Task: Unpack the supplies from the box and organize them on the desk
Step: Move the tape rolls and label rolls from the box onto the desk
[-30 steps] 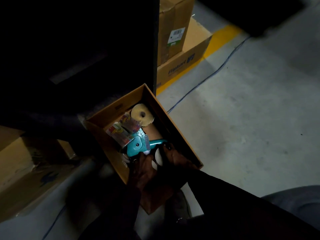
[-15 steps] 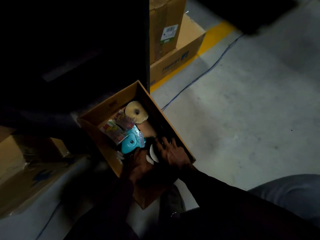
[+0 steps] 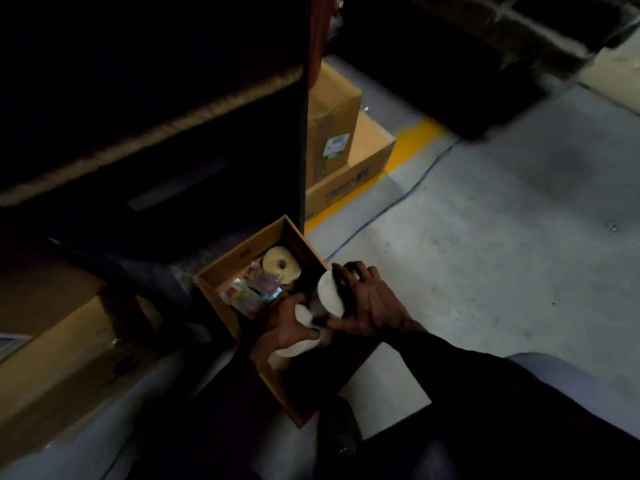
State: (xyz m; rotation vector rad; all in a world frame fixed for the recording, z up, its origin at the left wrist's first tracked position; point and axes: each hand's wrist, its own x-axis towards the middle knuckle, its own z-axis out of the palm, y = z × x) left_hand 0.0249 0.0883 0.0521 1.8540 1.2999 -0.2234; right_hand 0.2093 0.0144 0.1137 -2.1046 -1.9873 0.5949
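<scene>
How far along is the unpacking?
Early, it seems: no unpacked supplies show outside the box. In hand: the right hand grips a white roll, the left hand a second white roll. Left: a yellowish tape roll and colourful packets lie inside.

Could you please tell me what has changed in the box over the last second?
The right hand has taken hold of a white roll and lifted it to the box rim; the left hand now grips a second white roll. The yellowish tape roll and colourful packets stayed put.
</scene>
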